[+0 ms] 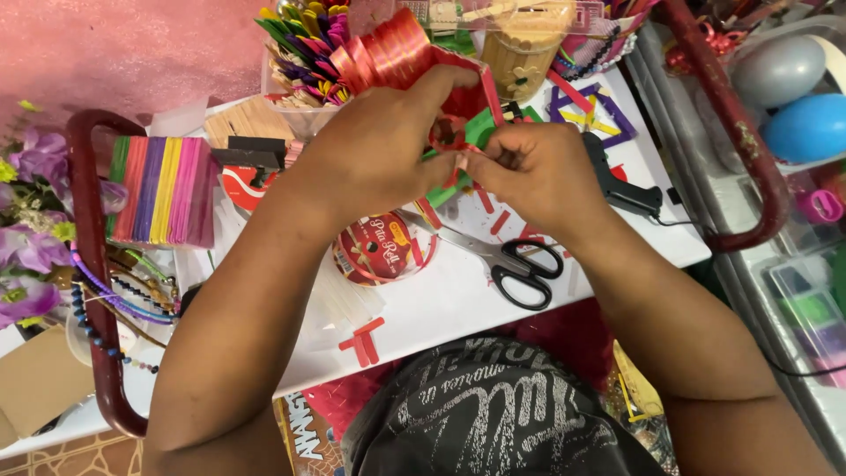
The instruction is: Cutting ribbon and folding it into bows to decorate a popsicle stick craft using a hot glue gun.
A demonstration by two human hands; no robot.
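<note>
Between both hands, above the black-handled scissors (pixel 515 264): left hand (pixel 379 145) and right hand (pixel 538 172) pinching a thin red ribbon strip (pixel 451 145), mid-shaping; steady, careful fingertip tension probably needed next.

One pair of scissors (pixel 515 262), one glue gun (pixel 617 181), two ribbon spools (pixel 377 249)

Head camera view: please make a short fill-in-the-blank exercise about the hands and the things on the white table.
1. Both hands, left hand and right hand, pinch a thin strip of ____ ribbon.
2. The scissors have ____ handles.
3. The glue gun lies to the ____ of the right hand.
4. The ribbon spool lies under the ____ forearm.

Missing words: red; black; right; left
</note>
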